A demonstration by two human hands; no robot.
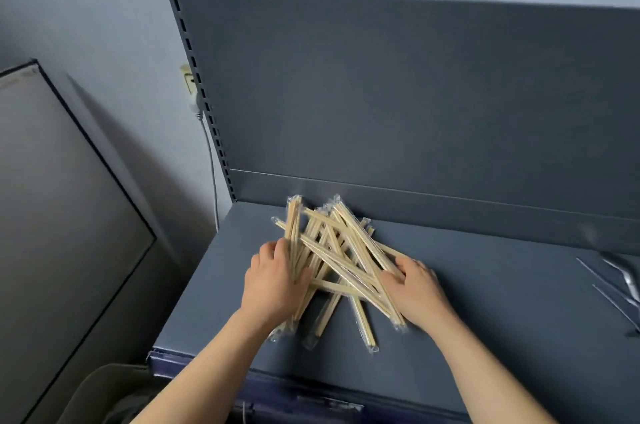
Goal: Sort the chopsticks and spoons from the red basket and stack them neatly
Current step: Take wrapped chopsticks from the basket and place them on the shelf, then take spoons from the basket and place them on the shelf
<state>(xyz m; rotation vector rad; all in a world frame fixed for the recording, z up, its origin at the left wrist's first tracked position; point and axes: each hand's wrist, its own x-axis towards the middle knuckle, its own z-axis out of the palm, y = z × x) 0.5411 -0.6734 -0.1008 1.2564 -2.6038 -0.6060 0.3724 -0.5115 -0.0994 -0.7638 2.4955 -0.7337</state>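
A loose, crisscrossed heap of wooden chopsticks in clear plastic sleeves lies on the grey shelf. My left hand grips a bunch of them at the heap's left side, thumb and fingers curled round the sticks. My right hand lies on the heap's right side, its fingers curled over several sticks. Clear-wrapped items, probably spoons, lie at the shelf's right edge, partly cut off by the frame. No red basket is in view.
The shelf's upright back panel rises right behind the heap. A slotted post stands at the left, with a wall socket and cable beside it. A grey cabinet stands to the left, lower down.
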